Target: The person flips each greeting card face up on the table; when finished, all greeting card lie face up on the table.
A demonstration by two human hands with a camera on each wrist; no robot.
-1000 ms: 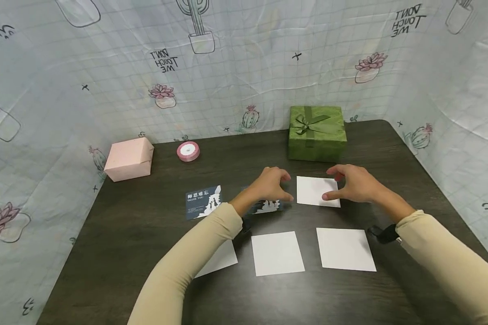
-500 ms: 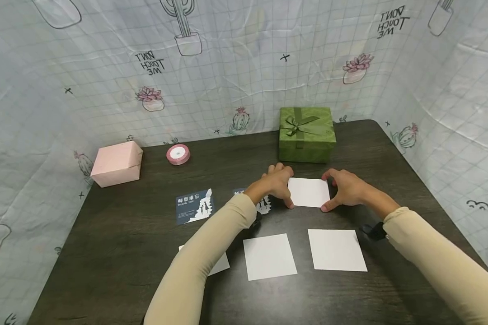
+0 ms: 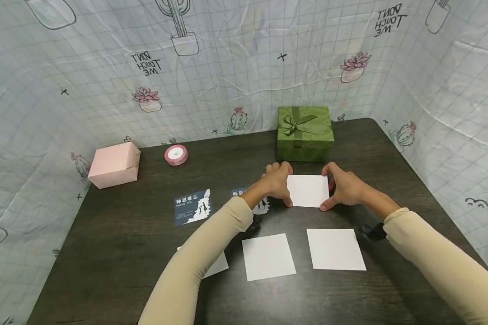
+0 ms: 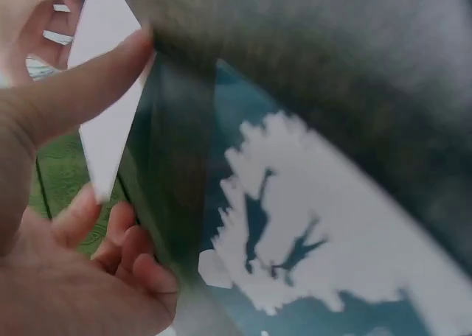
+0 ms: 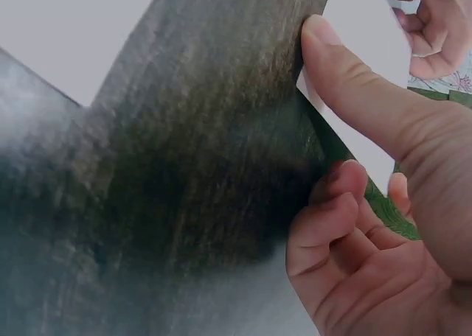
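Both hands hold one white card by its opposite sides, in front of the green gift box. The left hand has thumb and index finger at the corners of its left edge. At the right edge, the right hand grips the corners the same way. Both wrist views show the card between thumb and index finger, tilted and off the table. A dark blue printed card lies partly hidden under the left wrist. Left of it lies another blue card reading "THANK YOU".
Nearer the person lie three white cards: a middle one, a right one and a left one partly covered by the left sleeve. Behind stand a green gift box, a pink ribbon roll and a pink box.
Both hands have closed in on the white card, the left moving right to its left edge and the right taking its right edge. The card now looks slightly raised. The head view has shifted.
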